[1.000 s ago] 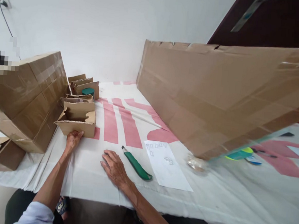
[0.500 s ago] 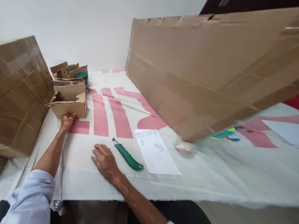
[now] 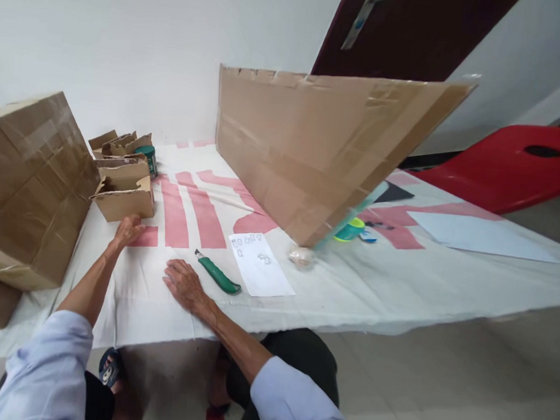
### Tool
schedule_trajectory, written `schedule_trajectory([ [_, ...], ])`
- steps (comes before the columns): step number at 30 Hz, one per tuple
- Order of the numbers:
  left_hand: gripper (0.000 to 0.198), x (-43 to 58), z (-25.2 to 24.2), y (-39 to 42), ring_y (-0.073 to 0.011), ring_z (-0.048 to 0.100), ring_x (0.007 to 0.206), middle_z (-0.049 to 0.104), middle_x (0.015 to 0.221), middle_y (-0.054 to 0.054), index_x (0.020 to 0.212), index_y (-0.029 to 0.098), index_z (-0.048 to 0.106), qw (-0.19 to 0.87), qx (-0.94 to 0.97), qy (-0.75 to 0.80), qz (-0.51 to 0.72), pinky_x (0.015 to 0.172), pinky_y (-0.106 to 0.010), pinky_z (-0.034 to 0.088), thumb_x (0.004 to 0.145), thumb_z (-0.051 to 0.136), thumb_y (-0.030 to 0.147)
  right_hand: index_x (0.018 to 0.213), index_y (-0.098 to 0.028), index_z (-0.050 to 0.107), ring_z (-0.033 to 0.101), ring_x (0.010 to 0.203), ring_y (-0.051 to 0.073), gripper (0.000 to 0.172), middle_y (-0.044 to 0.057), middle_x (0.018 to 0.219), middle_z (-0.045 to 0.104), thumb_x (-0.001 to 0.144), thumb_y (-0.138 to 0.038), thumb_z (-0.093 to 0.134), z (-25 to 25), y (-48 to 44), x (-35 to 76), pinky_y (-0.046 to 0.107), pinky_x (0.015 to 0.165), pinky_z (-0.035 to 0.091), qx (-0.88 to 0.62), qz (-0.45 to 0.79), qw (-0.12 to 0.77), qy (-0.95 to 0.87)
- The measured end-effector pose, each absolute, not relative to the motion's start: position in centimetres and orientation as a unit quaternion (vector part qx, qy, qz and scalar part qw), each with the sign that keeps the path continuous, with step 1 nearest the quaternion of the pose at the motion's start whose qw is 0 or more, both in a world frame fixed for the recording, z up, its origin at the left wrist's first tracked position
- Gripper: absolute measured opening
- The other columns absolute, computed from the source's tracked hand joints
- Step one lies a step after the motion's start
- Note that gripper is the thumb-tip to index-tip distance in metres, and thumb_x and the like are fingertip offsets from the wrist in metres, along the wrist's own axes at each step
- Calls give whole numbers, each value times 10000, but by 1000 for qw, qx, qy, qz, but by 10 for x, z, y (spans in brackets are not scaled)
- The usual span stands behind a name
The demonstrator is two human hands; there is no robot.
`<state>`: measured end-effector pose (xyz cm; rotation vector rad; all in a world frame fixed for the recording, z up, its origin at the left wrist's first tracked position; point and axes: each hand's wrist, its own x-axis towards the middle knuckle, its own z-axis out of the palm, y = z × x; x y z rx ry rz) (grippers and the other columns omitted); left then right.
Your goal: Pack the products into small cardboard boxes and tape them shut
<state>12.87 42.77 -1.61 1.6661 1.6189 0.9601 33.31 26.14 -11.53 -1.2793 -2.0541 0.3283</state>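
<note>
Left hand [image 3: 129, 229] at lower front of small brown open-topped cardboard box [image 3: 125, 205] — can't tell if gripping or just touching. Box sits toward left end of white-clothed table [image 3: 374, 296], beside large taped brown carton [image 3: 32, 186]. Right hand [image 3: 184, 284] loose, palm down near front edge — green-handled utility knife [image 3: 218, 275] just beside it.

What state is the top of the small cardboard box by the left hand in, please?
Open: the small cardboard box has no cover across its top, showing its shadowed inside.
</note>
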Motion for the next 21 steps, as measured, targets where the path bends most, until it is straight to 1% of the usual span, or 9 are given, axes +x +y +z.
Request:
schedule_trajectory([
  [3,173,136,-16,361,-260,713,812,782,831,-74,837,202,792,338,678,563,330,789,-358,571,718,835,320,994,-197,713,632,1194,261,63,127,1269,718,1004,-169,657,-109,262,331,424,1046,522,-494,123,331,-794],
  [7,162,124,-35,244,-260,739,857,818,929,-95,880,233,831,356,689,543,322,798,-364,592,777,785,349,950,-209,699,655,1112,261,144,118,1139,733,1016,-186,573,-110,251,332,414,997,553,-463,110,341,-810],
  [9,182,110,-48,187,-256,748,869,822,935,-93,924,248,843,355,668,562,334,780,-355,596,801,773,362,979,-228,715,667,1101,276,224,125,1123,741,1016,-203,496,-118,240,340,438,977,572,-450,88,367,-809],
  [11,190,96,-59,139,-244,747,843,823,939,-90,947,250,848,340,631,598,358,784,-355,595,811,758,347,1023,-248,732,671,1128,309,261,143,1164,743,1011,-256,471,-130,232,357,502,1017,560,-472,47,397,-786],
  [12,189,88,-64,120,-239,745,826,822,934,-89,946,248,848,331,609,618,372,784,-356,592,815,752,345,1033,-250,736,670,1134,331,265,155,1172,743,1009,-297,477,-136,231,368,532,1034,547,-487,26,397,-778],
  [14,180,73,-72,87,-234,738,806,820,916,-85,928,243,846,313,564,652,399,787,-358,586,812,749,341,1061,-229,735,668,1129,365,304,186,1190,738,1009,-366,468,-146,230,393,552,1008,542,-513,-12,381,-769],
  [17,203,47,-82,54,-229,722,767,807,885,-75,929,230,838,292,502,687,437,757,-356,579,791,752,350,1091,-198,722,665,1075,400,376,221,1164,732,1003,-427,437,-156,225,424,556,911,548,-556,-63,343,-754],
  [19,254,24,-85,45,-223,704,735,793,871,-68,948,212,824,272,462,705,464,729,-354,572,764,757,374,1115,-185,709,666,1051,396,411,214,1148,729,1009,-450,414,-161,216,437,530,858,550,-581,-75,318,-745],
  [21,309,-7,-83,46,-228,695,749,774,849,-61,955,198,804,243,420,722,492,740,-357,569,725,773,403,1138,-174,700,670,1036,378,429,204,1143,724,1016,-458,404,-165,207,441,500,841,550,-587,-75,309,-744],
])
